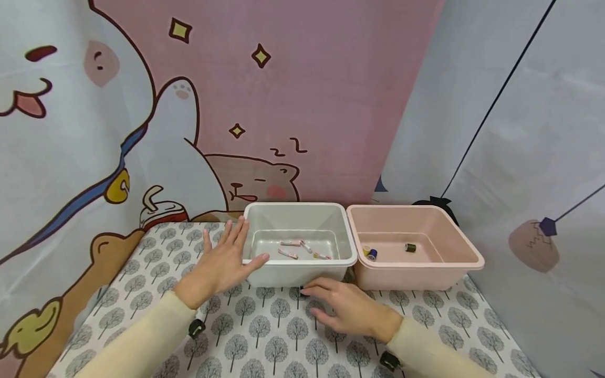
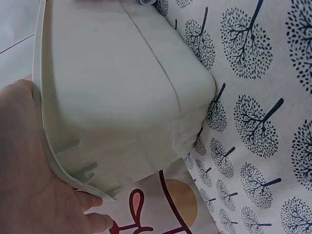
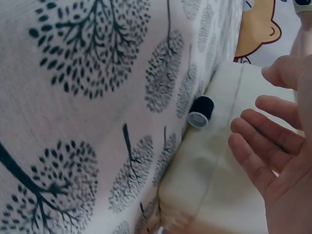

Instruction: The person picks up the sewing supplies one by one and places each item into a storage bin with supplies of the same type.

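My left hand (image 1: 224,265) rests on the left corner of a pale grey-green plastic bin (image 1: 302,262), fingers spread along its side and thumb at the front rim. The left wrist view shows the palm against the rim. My right hand (image 1: 347,307) is in front of the same bin, fingers loosely bent and holding nothing. Close to its fingertips a black thread spool (image 3: 201,111) lies on the cloth against the bin's base; in the right wrist view a gap separates them. Inside the bin lie several small pink-and-white wrapped pieces (image 1: 288,254), their kind unclear.
A pink bin (image 1: 416,266) stands directly right of the grey-green one. It holds a dark green spool (image 1: 410,247), a navy spool (image 1: 372,254) and a yellow spool (image 1: 366,250). Tree-print cloth (image 1: 276,349) covers the table. Cartoon-printed curtain (image 1: 331,105) hangs behind.
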`<state>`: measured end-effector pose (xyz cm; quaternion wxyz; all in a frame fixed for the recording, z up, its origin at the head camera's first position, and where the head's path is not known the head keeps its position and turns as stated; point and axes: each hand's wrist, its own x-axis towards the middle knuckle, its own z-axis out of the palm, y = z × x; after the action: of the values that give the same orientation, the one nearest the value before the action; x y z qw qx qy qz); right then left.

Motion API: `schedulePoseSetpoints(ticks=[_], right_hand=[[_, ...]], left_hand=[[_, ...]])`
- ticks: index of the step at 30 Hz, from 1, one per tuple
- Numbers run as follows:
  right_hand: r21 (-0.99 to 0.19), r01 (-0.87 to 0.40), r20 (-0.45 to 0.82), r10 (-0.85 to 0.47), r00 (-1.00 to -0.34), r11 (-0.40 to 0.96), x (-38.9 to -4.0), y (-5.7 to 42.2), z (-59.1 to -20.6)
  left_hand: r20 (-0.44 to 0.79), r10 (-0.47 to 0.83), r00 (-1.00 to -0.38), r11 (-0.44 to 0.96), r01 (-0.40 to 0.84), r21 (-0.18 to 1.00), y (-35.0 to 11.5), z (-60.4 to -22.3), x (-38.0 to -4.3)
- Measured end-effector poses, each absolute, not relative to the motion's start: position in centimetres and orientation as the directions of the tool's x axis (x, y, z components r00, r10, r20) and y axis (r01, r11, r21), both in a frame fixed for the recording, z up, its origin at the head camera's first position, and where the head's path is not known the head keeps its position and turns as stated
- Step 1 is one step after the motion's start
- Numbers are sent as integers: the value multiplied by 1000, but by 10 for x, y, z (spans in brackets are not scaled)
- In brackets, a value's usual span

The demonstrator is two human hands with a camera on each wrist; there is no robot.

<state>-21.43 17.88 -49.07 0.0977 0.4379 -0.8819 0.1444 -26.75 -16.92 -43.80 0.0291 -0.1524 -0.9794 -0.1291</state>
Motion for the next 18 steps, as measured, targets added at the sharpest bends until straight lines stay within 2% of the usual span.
schedulePoseSetpoints(ticks=[12, 18], right_hand=[[-136, -730, 151, -714, -684, 670, -217, 168, -505], [-150, -742, 151, -726, -671, 654, -215, 164, -509]], left_hand=[[107, 296, -949, 918, 313, 242, -169, -435, -268], [102, 296, -950, 916, 313, 251, -169, -436, -267]])
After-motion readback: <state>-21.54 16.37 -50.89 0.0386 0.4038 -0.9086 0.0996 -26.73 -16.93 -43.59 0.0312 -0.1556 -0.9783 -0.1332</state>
